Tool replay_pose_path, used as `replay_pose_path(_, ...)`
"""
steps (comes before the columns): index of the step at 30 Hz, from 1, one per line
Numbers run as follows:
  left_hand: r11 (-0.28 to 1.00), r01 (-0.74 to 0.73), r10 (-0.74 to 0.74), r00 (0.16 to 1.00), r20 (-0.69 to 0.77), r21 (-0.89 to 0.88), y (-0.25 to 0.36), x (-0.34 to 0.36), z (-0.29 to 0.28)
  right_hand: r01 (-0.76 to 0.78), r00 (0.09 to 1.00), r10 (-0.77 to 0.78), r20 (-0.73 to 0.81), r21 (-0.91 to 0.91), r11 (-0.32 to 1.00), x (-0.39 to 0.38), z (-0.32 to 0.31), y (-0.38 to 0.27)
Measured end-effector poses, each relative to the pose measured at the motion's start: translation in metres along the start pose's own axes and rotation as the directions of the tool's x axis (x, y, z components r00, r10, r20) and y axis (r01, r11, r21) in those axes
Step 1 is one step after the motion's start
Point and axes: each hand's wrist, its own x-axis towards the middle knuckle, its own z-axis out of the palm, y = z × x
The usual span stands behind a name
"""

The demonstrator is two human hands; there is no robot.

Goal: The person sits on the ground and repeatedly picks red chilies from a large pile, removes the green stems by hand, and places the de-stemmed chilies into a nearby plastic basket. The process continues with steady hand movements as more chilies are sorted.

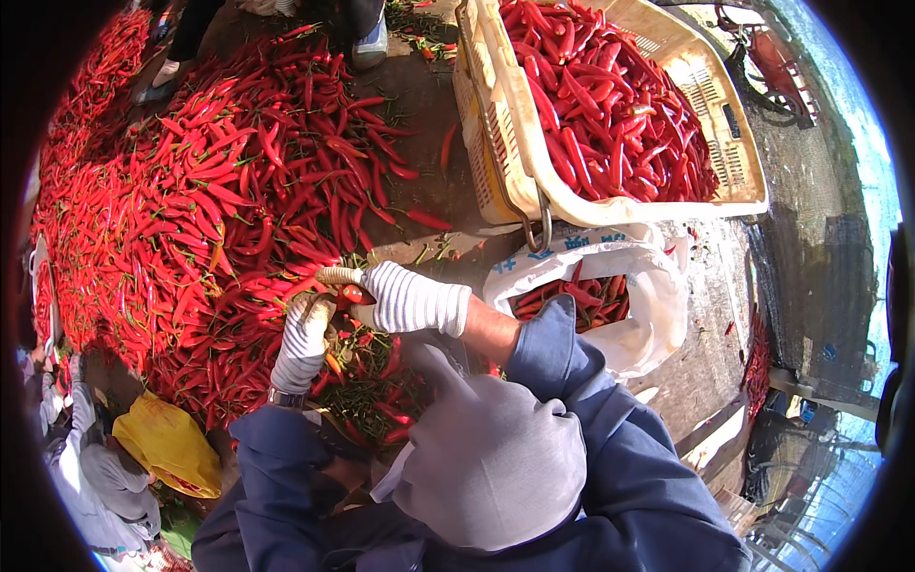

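My right hand point(405, 297), in a striped glove with tan fingers, is closed around red chili peppers point(354, 294); their ends show between thumb and fingers. Close beside it, my left hand point(306, 334) wears a matching glove, with a watch point(286, 398) at the wrist. Its fingers are curled in, and what they grip is hidden. Both hands are at the near right edge of a broad heap of red chili peppers point(191, 219). Below them lie green stems point(367, 396) mixed with a few peppers.
A cream plastic crate point(610, 212) full of red peppers stands at upper right. Before it sits an open white sack point(658, 324) with more peppers. A yellow sack point(170, 443) and another person point(114, 486) are at lower left. A rounded grey cloth shape point(496, 467) lies between my arms.
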Motion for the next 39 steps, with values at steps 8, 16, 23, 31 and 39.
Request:
replay_pose_path(8, 0.929, 0.293, -0.279, 0.956, 0.089, -0.228, 0.068, 0.019, -0.008, 0.048, 0.999, -0.051, -0.012, -0.148, 0.988, -0.026, -0.022, -0.039)
replay_pose_path(16, 0.992, 0.124, -0.124, 0.991, -0.056, -0.009, 0.12, 0.042, 0.007, -0.099, 0.995, 0.099, -0.022, 0.023, 0.995, -0.074, -0.047, -0.086)
replay_pose_path(23, 0.99, 0.005, 0.021, 0.983, 0.181, -0.141, 0.185, 0.058, -0.022, 0.096, 0.993, -0.105, -0.05, -0.15, 0.984, -0.09, -0.057, -0.094)
replay_pose_path(31, 0.839, 0.294, -0.176, 0.943, 0.283, -0.457, 0.21, 0.053, -0.025, 0.097, 0.995, -0.097, 0.009, -0.008, 0.995, -0.107, -0.07, -0.095)
replay_pose_path(39, 0.91, -0.032, 0.142, 0.961, 0.236, -0.413, 0.2, 0.054, -0.017, 0.096, 0.994, -0.088, 0.066, -0.124, 0.988, -0.116, -0.084, -0.095)
